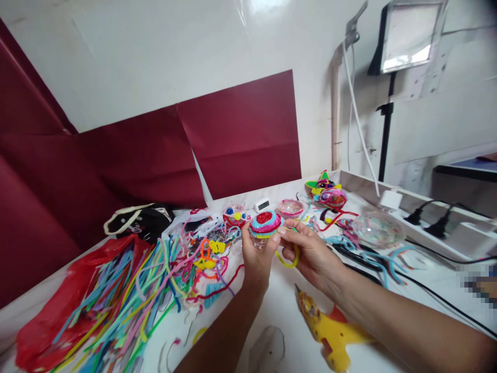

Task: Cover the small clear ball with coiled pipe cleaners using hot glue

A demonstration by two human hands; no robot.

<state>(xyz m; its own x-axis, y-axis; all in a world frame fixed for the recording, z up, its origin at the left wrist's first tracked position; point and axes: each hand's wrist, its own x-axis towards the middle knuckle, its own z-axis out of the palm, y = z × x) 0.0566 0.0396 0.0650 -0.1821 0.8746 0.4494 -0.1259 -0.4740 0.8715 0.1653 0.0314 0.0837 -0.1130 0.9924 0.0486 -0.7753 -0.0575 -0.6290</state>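
Cupping the striped pipe-cleaner dome [266, 224] in the left hand [257, 256], up over the white tabletop [277, 298], and pinching a curled yellow pipe cleaner [289, 263] at its edge with the right hand [305, 249]! Crowded leftward by loose pipe cleaners [128, 305], rightward by a yellow glue gun [330, 331]; open between the forearms, down to a clear piece [267, 349]. Behind, a maroon sheet [240, 145] against the white wall [147, 57]; rightward, a lamp [411, 36] on its stand.

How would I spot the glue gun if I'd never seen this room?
On the white table, look below the person's bare right forearm. The yellow plastic glue gun lies there, its dark pointed tip toward the hands. It is one chunky tool, unlike the heaped thin, multicoloured fuzzy stems further left.
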